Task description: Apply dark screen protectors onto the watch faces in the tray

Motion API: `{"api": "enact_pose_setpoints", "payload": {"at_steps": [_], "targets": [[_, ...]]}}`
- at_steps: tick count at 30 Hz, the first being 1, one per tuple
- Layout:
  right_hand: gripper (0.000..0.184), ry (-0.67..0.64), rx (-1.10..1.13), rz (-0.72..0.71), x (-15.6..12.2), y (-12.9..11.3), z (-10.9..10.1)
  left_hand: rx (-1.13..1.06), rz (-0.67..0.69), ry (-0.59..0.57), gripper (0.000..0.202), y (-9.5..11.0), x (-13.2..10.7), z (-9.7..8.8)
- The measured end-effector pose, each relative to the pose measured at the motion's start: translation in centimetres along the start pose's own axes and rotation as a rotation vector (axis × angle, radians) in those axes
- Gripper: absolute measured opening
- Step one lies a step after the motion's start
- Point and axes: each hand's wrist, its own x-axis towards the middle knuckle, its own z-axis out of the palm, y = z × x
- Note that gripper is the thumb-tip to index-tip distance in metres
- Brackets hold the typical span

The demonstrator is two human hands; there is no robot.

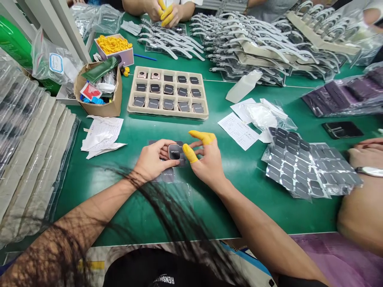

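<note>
My left hand (153, 159) is closed round a small square black watch body (174, 152), held just above the green table. My right hand (206, 159) wears yellow finger cots on thumb and forefinger; its thumb tip presses the right edge of the watch body, the other fingers spread. Under both hands lies a clear film sheet (167, 175) carrying dark screen stickers. Straight ahead stands a beige tray (131, 104) with rows of black watch bodies and two pinkish ones at its back left.
A cardboard box (115, 104) of odds and ends and loose papers (103, 133) lie left. Sticker sheets (302, 163) lie right, beside another person's arm (363, 199). Stacked strap trays (248, 44) fill the far side, where another person's hands (167, 14) work.
</note>
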Motion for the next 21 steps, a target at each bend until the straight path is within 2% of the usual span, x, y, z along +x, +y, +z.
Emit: {"api": "enact_pose_setpoints", "payload": {"at_steps": [1,3,5,7,9,11,13,15,16,18,20,21], "targets": [[0.047,-0.027,-0.059,-0.138,-0.1,0.2,-0.2,-0.046,-0.022,0.003,0.055,0.1,0.0,0.0],[0.048,-0.193,-0.204,-0.367,0.1,0.5,-0.5,-0.145,-0.062,-0.002,0.056,0.2,0.1,0.0],[0.046,-0.328,-0.371,-0.410,0.7,0.8,-0.8,-0.217,-0.091,-0.005,0.057,0.4,0.3,0.0],[0.049,-0.287,-0.474,-0.290,1.3,1.0,-1.0,-0.235,-0.097,0.009,0.058,0.5,0.4,0.0],[0.054,-0.175,-0.395,-0.154,1.4,0.9,-1.1,-0.201,-0.076,0.011,0.057,0.4,0.4,0.0],[0.056,-0.158,-0.124,-0.027,0.9,0.3,-0.9,-0.141,-0.026,-0.008,0.054,0.1,0.3,0.1],[0.052,-0.213,0.201,0.143,0.4,-0.7,-0.3,-0.075,0.039,-0.017,0.051,-0.1,0.2,0.2],[0.044,-0.224,0.393,0.285,1.2,-1.8,0.3,-0.060,0.054,0.016,0.059,-0.3,0.1,0.3],[0.040,-0.188,0.417,0.302,2.6,-2.2,0.6,-0.072,0.039,0.041,0.066,-0.4,0.1,0.4],[0.036,-0.066,0.361,0.220,7.3,-2.7,1.5,-0.106,-0.004,0.080,0.076,-0.5,0.0,0.5],[0.036,0.057,0.226,0.075,14.1,-2.7,2.8,-0.090,-0.009,0.077,0.071,-0.6,0.0,0.6],[0.035,0.057,0.131,0.037,17.7,-2.6,3.5,-0.065,0.002,0.068,0.065,-0.6,0.0,0.6]]}}
